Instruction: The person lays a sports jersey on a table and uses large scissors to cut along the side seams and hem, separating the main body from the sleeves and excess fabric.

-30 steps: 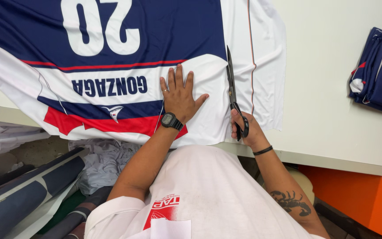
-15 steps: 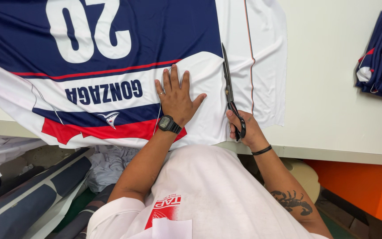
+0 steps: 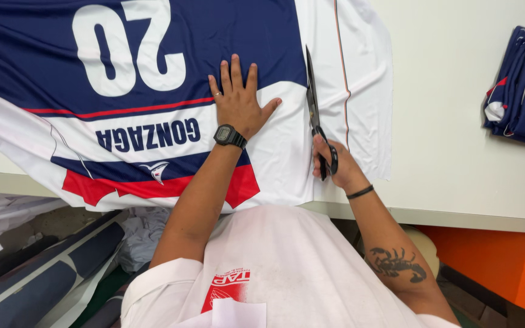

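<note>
A printed jersey fabric [image 3: 153,121] in navy, white and red lies spread over the white table [image 3: 457,152]. My left hand [image 3: 238,100] presses flat on it, fingers spread, a black watch on the wrist. My right hand [image 3: 335,161] grips black scissors [image 3: 312,103] just right of the left hand. The blades point away from me and run along the fabric's white part beside a thin red printed line.
A stack of folded navy garments [image 3: 521,88] sits at the table's right edge. Rolls of dark and white fabric [image 3: 44,273] lie on the floor at lower left. An orange panel [image 3: 499,267] shows under the table on the right.
The scissors and both hands have kept their places on the fabric. The view has shifted slightly, and the blades seem a little further up the cloth.
</note>
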